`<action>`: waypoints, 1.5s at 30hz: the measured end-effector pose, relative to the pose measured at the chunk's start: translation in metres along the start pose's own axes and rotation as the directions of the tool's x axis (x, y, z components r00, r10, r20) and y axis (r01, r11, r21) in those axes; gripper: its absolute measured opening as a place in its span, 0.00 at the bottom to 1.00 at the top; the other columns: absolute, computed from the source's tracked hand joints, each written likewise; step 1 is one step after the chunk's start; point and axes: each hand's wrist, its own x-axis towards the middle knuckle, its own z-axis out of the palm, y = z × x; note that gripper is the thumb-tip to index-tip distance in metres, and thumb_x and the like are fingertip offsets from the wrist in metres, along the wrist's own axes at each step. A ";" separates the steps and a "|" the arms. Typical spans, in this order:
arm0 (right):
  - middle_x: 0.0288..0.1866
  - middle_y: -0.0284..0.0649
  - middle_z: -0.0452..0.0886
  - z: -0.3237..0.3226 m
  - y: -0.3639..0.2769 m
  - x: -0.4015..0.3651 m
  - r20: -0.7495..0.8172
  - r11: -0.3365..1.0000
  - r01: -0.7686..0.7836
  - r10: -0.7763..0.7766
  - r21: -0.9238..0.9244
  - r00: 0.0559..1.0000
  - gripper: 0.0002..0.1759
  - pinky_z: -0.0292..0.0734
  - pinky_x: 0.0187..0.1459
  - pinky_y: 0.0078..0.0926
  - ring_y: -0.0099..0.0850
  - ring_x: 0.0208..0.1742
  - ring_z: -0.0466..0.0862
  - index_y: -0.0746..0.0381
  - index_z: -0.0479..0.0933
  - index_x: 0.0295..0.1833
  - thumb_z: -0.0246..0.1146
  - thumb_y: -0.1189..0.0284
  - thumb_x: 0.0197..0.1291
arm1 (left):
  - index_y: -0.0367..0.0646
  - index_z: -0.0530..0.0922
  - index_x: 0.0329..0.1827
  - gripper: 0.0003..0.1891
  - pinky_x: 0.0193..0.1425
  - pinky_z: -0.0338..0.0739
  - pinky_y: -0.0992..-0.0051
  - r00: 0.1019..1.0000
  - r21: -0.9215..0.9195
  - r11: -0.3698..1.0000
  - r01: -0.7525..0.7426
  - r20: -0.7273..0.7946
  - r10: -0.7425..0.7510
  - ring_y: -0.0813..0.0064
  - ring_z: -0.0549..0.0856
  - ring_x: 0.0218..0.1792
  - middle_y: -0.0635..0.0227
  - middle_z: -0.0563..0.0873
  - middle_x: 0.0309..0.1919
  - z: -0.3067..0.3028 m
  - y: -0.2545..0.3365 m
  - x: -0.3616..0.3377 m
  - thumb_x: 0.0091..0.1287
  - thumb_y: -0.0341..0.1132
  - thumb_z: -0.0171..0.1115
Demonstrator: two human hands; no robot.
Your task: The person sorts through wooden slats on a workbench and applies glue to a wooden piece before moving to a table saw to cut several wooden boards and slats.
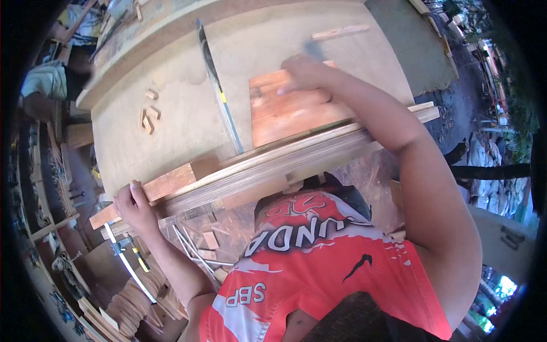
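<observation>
Reddish-brown board [285,111] lies flat on the pale worktable [171,137], just beside a long metal strip [219,94]. The right hand [305,74] presses palm-down on the board's far edge, though blur hides the fingers. The left hand [135,206] is curled tight around the end of a wooden batten [171,183] that runs along the table's near edge. Small offcuts [150,114] lie well apart.

The right hand [305,74] on the reddish board [285,114] is smeared, and the bluish thing [314,50] just beyond it is too blurred to name. The board's near edge hides behind the long timber [273,163]; far left, another person [48,82] is cut off.
</observation>
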 end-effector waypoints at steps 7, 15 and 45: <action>0.47 0.58 0.86 -0.008 0.033 0.046 0.214 0.984 0.165 -0.177 0.074 0.961 0.57 0.80 0.55 0.48 0.54 0.52 0.85 0.69 0.85 0.48 0.60 0.21 0.44 | 0.34 0.80 0.39 0.07 0.57 0.76 0.62 0.846 -0.474 0.745 -0.470 -0.482 0.227 0.60 0.83 0.46 0.58 0.85 0.40 -0.011 0.172 -0.024 0.72 0.28 0.55; 0.44 0.55 0.87 -0.135 0.187 -0.093 -0.297 0.980 0.014 0.046 0.199 0.954 0.42 0.80 0.52 0.44 0.50 0.49 0.87 0.66 0.86 0.47 0.74 0.37 0.43 | 0.36 0.84 0.52 0.12 0.61 0.78 0.68 0.956 -0.635 0.750 -0.183 0.063 0.286 0.61 0.86 0.54 0.54 0.88 0.50 0.180 0.360 0.120 0.72 0.33 0.61; 0.42 0.52 0.84 -0.171 0.326 -0.168 -0.472 1.000 0.026 -0.031 -0.017 0.881 0.35 0.78 0.48 0.41 0.48 0.45 0.85 0.66 0.84 0.47 0.77 0.45 0.47 | 0.39 0.84 0.38 0.10 0.45 0.78 0.64 0.104 -0.620 0.771 -0.147 0.765 0.636 0.60 0.87 0.39 0.57 0.88 0.34 0.220 0.428 -0.016 0.52 0.28 0.74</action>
